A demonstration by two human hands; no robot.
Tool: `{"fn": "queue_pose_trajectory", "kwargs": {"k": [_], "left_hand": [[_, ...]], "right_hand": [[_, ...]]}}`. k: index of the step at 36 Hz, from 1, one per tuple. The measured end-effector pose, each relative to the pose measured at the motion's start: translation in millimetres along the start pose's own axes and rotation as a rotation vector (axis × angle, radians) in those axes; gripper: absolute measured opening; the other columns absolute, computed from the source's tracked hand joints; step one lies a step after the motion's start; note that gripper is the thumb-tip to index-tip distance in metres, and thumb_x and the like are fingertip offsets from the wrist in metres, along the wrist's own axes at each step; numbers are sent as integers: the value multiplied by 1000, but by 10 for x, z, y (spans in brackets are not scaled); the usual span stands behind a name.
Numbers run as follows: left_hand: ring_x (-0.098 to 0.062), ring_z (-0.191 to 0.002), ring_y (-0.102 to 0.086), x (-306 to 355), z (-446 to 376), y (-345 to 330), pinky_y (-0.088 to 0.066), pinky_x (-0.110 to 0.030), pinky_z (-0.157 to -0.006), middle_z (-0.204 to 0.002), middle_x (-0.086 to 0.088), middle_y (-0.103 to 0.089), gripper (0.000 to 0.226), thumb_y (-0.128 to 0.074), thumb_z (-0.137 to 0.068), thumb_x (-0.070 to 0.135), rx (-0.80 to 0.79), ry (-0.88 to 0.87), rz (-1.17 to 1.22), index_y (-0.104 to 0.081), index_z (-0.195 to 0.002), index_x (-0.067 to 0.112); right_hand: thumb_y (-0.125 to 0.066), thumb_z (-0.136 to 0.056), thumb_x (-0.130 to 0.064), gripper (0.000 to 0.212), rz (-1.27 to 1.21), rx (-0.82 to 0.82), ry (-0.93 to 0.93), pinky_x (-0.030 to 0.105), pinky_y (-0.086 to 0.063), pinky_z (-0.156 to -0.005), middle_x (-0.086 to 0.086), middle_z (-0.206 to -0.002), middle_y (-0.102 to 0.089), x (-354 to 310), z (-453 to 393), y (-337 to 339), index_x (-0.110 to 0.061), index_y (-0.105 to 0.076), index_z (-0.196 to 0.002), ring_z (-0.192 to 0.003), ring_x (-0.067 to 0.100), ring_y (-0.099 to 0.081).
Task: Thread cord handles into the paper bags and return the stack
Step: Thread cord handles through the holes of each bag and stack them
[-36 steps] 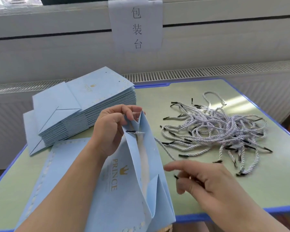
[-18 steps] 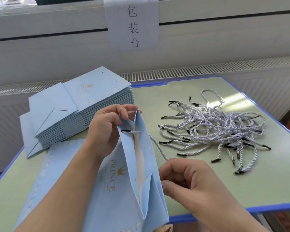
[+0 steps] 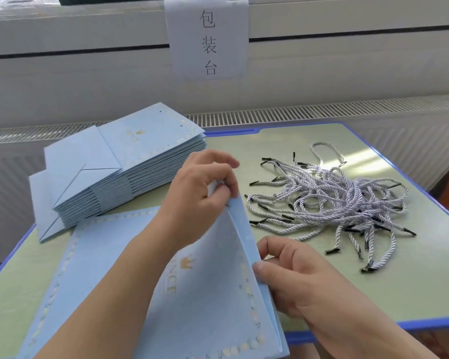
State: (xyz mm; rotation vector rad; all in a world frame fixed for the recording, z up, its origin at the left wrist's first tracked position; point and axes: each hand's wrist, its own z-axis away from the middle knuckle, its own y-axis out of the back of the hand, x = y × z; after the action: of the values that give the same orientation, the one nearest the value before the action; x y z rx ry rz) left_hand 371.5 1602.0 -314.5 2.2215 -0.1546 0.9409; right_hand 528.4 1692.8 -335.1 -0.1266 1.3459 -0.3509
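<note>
A light blue paper bag (image 3: 208, 294) with a gold crown print is held up at the table's near edge, nearly folded flat. My left hand (image 3: 200, 193) pinches its top corner. My right hand (image 3: 290, 270) pinches the bag's right edge lower down, thumb on the front. Another blue bag (image 3: 88, 255) lies flat beneath it. A stack of folded blue bags (image 3: 119, 167) sits at the back left. A pile of white twisted cord handles (image 3: 332, 203) with black tips lies to the right. Any cord in the held bag is hidden.
The green table (image 3: 399, 281) has a blue rim, its front edge close below my right hand. A white paper sign (image 3: 208, 37) with black characters hangs on the white wall behind. A vent grille (image 3: 322, 112) runs along the table's back.
The held bag has closed from gaping open to almost flat. My right hand moved left from the loose cord end and took hold of the bag's right edge. The cord seen at the bag's mouth is out of sight.
</note>
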Motion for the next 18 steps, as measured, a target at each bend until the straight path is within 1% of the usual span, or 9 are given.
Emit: {"fn": "queue_pose_trajectory", "kwargs": {"k": [4, 5, 7, 8, 9, 12, 15, 17, 18], "left_hand": [[-9, -91, -53, 515, 173, 21, -25, -41, -109, -82, 13, -59, 19, -40, -81, 31, -247, -246, -343, -56, -73, 29], [-9, -87, -54, 630, 266, 11, -23, -42, -111, -79, 11, -58, 22, -38, -84, 37, -316, -257, -368, -57, -77, 28], [-10, -80, -56, 765, 467, -32, -30, -39, -104, -79, 11, -58, 33, -38, -84, 53, -382, -272, -459, -60, -87, 29], [-11, -79, -58, 778, 556, -57, -35, -36, -97, -82, 11, -59, 38, -41, -82, 58, -385, -281, -508, -63, -92, 29], [-13, -80, -61, 767, 622, -84, -37, -33, -88, -85, 9, -61, 37, -46, -79, 55, -372, -299, -544, -65, -96, 28], [-18, -83, -65, 660, 772, -132, -37, -31, -72, -97, 4, -67, 39, -46, -75, 33, -269, -358, -597, -68, -106, 24], [-18, -101, -58, 587, 883, -89, -38, -31, -74, -107, 3, -67, 50, -43, -84, 61, -183, -358, -647, -57, -114, 23], [-18, -100, -58, 586, 930, -40, -39, -30, -73, -95, 3, -67, 50, -37, -90, 64, -124, -353, -652, -59, -107, 22], [-19, -95, -62, 588, 949, -16, -38, -30, -71, -85, 4, -64, 45, -33, -97, 54, -89, -365, -665, -64, -98, 21]], "right_hand": [[-61, -72, -6, 7, -91, 46, 36, 9, -26, -34, 0, -45, -47, -43, 32, -33, -7, -57, -78, -34, 2, -38], [-64, -72, -8, 5, -91, 68, 90, 11, -29, -39, -2, -48, -50, -61, 36, -57, -13, -63, -74, -41, 3, -45], [-71, -57, -25, 9, -18, 60, 249, 14, -36, -46, -9, -52, -54, -77, 24, -81, -31, -71, -64, -52, -2, -51], [-72, -55, -27, 16, 8, 27, 264, 13, -35, -43, -11, -51, -52, -85, 18, -91, -34, -74, -69, -49, -5, -48], [-64, -62, -22, 19, 25, -4, 218, 12, -29, -39, -11, -52, -49, -89, 18, -83, -27, -75, -77, -45, -4, -41], [-44, -67, -8, 29, 44, -67, 120, 12, -19, -37, -1, -60, -47, -65, 39, -12, -9, -70, -81, -44, 0, -33], [-55, -71, -10, 20, -55, -58, 68, 11, -19, -34, -2, -53, -46, -27, 33, -22, -5, -65, -87, -38, 0, -30], [-59, -71, -12, 20, -87, -18, 33, 12, -18, -32, 1, -52, -37, 22, 18, -2, -1, -54, -86, -36, 3, -23], [-59, -71, -12, 17, -96, 0, 31, 12, -17, -32, 2, -51, -34, 39, 13, 3, -3, -51, -83, -35, 4, -20]]}}
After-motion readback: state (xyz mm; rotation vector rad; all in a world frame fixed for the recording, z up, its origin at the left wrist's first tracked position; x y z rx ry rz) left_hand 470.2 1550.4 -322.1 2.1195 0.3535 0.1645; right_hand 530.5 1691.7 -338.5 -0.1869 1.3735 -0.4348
